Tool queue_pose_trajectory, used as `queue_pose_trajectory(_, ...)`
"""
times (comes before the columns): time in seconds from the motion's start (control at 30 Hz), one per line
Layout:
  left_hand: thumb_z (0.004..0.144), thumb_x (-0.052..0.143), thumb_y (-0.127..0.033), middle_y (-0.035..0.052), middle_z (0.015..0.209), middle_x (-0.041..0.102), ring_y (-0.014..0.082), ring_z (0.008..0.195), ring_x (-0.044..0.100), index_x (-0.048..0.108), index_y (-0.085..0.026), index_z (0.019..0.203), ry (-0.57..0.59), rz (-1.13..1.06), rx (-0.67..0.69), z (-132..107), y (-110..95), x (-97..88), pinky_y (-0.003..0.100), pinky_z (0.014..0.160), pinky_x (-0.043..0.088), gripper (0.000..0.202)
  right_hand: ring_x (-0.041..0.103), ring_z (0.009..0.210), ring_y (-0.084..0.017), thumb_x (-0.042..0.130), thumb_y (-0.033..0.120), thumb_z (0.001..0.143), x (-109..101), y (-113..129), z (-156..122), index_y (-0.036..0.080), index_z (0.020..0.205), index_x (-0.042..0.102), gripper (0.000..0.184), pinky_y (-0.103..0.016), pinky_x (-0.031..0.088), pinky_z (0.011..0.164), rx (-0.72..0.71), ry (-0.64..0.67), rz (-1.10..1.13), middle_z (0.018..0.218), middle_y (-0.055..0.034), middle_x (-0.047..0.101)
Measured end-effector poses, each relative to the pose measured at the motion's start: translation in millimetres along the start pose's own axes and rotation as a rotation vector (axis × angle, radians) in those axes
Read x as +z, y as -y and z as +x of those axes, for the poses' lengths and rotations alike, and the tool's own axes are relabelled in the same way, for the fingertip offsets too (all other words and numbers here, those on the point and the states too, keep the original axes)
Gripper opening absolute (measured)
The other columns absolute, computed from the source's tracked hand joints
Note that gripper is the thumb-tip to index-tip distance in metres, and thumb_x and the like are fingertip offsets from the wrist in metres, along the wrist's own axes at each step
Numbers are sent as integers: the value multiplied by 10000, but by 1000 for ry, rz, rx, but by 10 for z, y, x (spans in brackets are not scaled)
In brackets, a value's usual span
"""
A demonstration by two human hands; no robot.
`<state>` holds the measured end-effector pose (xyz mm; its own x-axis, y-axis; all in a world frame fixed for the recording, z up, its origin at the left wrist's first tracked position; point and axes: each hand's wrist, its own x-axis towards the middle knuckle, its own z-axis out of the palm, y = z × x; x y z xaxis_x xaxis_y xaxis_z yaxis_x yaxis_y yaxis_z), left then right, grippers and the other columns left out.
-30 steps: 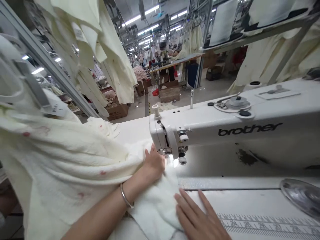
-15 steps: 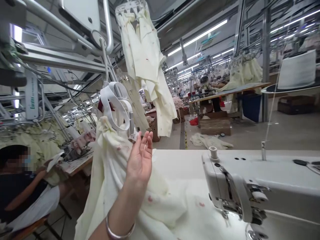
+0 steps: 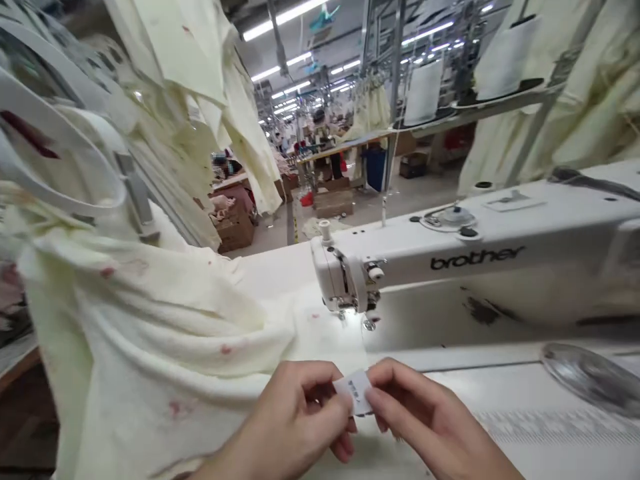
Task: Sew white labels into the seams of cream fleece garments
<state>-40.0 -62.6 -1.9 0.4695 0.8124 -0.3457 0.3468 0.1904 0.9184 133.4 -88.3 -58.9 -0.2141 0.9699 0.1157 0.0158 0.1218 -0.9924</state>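
Note:
My left hand and my right hand meet low in the middle of the view. Both pinch a small white printed label between thumb and fingers. A cream garment with small red marks hangs from a white clip hanger at the left and drapes onto the table. Its edge lies under the needle of the white Brother sewing machine. The label is held just in front of that fabric, apart from the needle.
The machine's arm spans the right half. A shiny metal disc lies on the table at the right, by a printed ruler. More cream garments hang overhead. Cardboard boxes and other workstations stand far behind.
The camera has swung back down to the machine. My left hand, raised open by the hanger half a second ago, has come down. Both hands now pinch a small label.

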Motion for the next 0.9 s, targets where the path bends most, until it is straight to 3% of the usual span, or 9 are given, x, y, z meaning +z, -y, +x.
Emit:
queue_pose_trajectory(0.1, 825, 576, -372, 48, 639, 611, 117, 583, 587, 600, -119, 752, -8, 43, -1, 14, 70, -26, 206, 583, 483, 265, 562, 664, -133, 524, 497, 873, 94, 87, 65, 189, 710, 543, 348, -215, 485, 618, 90, -82, 40, 674, -2, 563)
queue_pose_trajectory(0.3, 753, 640, -431, 32, 617, 610, 136, 587, 599, 564, -139, 770, -110, -6, -42, 183, 81, -136, 221, 570, 486, 302, 551, 620, -117, 492, 423, 909, 158, -171, 6, 191, 777, 563, 276, -197, 461, 559, 44, -174, -81, 687, 4, 567)
queue_pose_trajectory(0.37, 779, 610, -386, 28, 612, 617, 139, 584, 597, 583, -147, 751, -198, 186, 11, 302, 38, -197, 218, 558, 464, 242, 592, 722, -129, 469, 343, 933, 195, -386, -57, 197, 959, 580, 186, -209, 488, 633, -103, -262, -337, 842, -20, 617)
queue_pose_trajectory(0.43, 803, 582, -321, 20, 631, 629, 141, 604, 597, 594, -162, 727, -268, 420, 69, 466, 26, -250, 225, 577, 447, 177, 608, 928, -170, 456, 254, 934, 235, -629, -131, 177, 1119, 557, 225, -258, 486, 791, -332, -336, -706, 1034, -62, 630)
queue_pose_trajectory(0.5, 814, 562, -261, 19, 683, 646, 156, 658, 605, 592, -173, 720, -265, 632, 96, 663, 94, -274, 247, 624, 444, 132, 551, 1114, -224, 456, 202, 924, 251, -833, -185, 137, 1166, 558, 271, -332, 407, 953, -507, -330, -1025, 1162, -92, 614)
queue_pose_trajectory(0.57, 819, 529, -195, 28, 769, 656, 174, 732, 608, 578, -176, 743, -234, 805, 137, 863, 245, -275, 271, 677, 444, 93, 506, 1188, -257, 469, 189, 916, 229, -945, -190, 111, 1178, 565, 290, -396, 309, 1042, -561, -277, -1202, 1228, -103, 593)
queue_pose_trajectory(0.63, 826, 485, -150, 38, 843, 644, 180, 779, 597, 558, -176, 775, -232, 909, 193, 1028, 427, -276, 281, 708, 441, 93, 481, 1219, -266, 485, 199, 915, 185, -962, -146, 107, 1179, 569, 293, -434, 234, 1089, -555, -231, -1250, 1261, -104, 574)
queue_pose_trajectory(0.73, 852, 435, -151, 41, 842, 615, 167, 741, 575, 533, -174, 793, -255, 926, 215, 1143, 596, -300, 277, 692, 438, 117, 475, 1225, -264, 474, 191, 922, 163, -928, -60, 109, 1135, 590, 256, -448, 224, 1099, -551, -223, -1211, 1231, -103, 594)
queue_pose_trajectory(0.9, 855, 477, -236, 34, 844, 625, 165, 762, 587, 553, -182, 777, -285, 764, 196, 992, 443, -287, 267, 684, 452, 121, 565, 1056, -216, 308, 133, 951, 297, -1004, -153, 176, 930, 626, 322, -422, 333, 1006, -517, -429, -1008, 1037, -79, 649)
